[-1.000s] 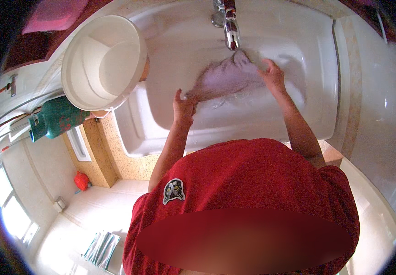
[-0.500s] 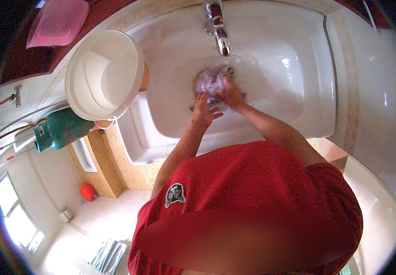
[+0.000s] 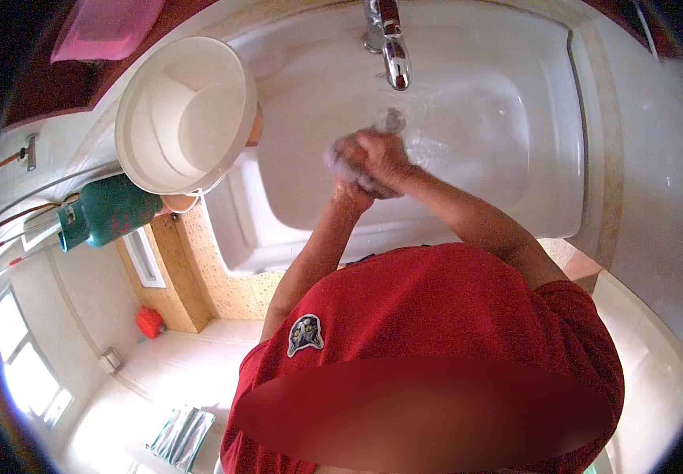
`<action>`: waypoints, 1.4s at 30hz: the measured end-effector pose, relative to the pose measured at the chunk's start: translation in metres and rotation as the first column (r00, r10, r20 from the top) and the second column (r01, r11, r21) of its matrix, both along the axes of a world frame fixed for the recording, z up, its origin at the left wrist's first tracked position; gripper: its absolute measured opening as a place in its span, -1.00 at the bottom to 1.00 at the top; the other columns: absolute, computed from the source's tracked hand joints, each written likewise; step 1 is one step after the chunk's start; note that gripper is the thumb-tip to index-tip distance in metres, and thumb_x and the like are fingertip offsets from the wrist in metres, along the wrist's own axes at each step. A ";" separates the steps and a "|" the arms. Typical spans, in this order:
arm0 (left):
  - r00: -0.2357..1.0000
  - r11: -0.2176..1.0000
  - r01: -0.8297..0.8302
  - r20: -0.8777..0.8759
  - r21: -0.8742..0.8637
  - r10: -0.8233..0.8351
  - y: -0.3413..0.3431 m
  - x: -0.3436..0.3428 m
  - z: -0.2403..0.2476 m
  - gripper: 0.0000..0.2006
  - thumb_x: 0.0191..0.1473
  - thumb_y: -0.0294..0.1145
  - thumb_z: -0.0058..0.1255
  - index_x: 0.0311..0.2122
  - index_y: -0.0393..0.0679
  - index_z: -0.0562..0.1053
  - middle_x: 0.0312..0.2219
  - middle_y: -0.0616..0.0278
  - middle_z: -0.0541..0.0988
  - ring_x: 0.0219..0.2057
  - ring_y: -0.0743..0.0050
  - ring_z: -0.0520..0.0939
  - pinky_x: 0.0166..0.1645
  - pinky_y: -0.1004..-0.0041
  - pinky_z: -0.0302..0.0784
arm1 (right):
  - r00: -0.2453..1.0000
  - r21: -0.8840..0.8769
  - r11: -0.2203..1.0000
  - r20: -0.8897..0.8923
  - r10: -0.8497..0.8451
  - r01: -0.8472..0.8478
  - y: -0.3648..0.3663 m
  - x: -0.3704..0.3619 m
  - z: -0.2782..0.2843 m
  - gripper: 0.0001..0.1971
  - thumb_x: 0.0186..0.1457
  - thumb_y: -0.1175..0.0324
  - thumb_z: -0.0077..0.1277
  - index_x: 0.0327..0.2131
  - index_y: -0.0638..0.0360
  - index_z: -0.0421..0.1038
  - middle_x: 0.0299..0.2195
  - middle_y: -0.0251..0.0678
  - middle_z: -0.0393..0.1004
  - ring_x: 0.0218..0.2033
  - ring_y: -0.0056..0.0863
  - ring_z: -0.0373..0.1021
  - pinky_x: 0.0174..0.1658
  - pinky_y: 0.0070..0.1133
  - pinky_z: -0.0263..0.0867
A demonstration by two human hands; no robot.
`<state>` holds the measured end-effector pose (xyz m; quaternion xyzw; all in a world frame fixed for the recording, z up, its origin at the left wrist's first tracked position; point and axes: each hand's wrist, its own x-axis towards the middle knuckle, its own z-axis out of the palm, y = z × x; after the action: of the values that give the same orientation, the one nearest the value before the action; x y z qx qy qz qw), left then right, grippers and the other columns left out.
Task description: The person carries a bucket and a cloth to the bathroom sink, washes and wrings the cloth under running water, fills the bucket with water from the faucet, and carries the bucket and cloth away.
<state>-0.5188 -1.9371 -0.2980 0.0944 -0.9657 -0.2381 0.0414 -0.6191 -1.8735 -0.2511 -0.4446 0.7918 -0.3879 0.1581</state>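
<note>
Over the white sink (image 3: pixel 290 189), both my hands come together around a wet, bunched greyish-lilac cloth (image 3: pixel 336 160). My right hand (image 3: pixel 382 156) lies on top, its fingers closed over the bundle and slightly smeared by motion. From below, my left hand (image 3: pixel 355 194) cups the cloth; most of its fingers are hidden behind the right hand and the bundle. A darker fold of cloth shows under my right hand. Just beyond the hands is the round metal drain (image 3: pixel 393 120), with shallow water moving over the basin floor.
A chrome faucet (image 3: pixel 397 63) hangs over the sink's far side. At the left rim, a large cream bucket (image 3: pixel 187 118) leans toward the basin. A green gas cylinder (image 3: pixel 116 209) stands beyond it. A pink plastic container (image 3: pixel 108 30) sits at the far left.
The cloth has been gathered up from the water into my hands, which have closed together around it. They have shifted slightly left, and the drain has come into view.
</note>
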 end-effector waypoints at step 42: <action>0.991 0.836 -0.076 0.137 0.544 0.002 -0.072 -0.058 0.108 -0.78 -0.15 -0.44 0.06 -0.31 -0.20 0.40 -0.43 0.20 0.52 -0.34 0.38 0.52 -0.22 0.45 0.44 | 0.715 -0.107 0.871 0.624 -0.317 0.480 0.118 -0.114 0.063 -0.73 -0.13 0.33 0.19 -0.32 0.22 0.44 -0.39 -0.41 0.47 -0.34 -0.61 0.36 -0.24 -0.62 0.28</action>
<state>-0.5772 -2.0092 -0.1899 0.1373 -0.8557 -0.4968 -0.0456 -0.7327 -1.7556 -0.1881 -0.1364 0.7222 -0.6316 0.2467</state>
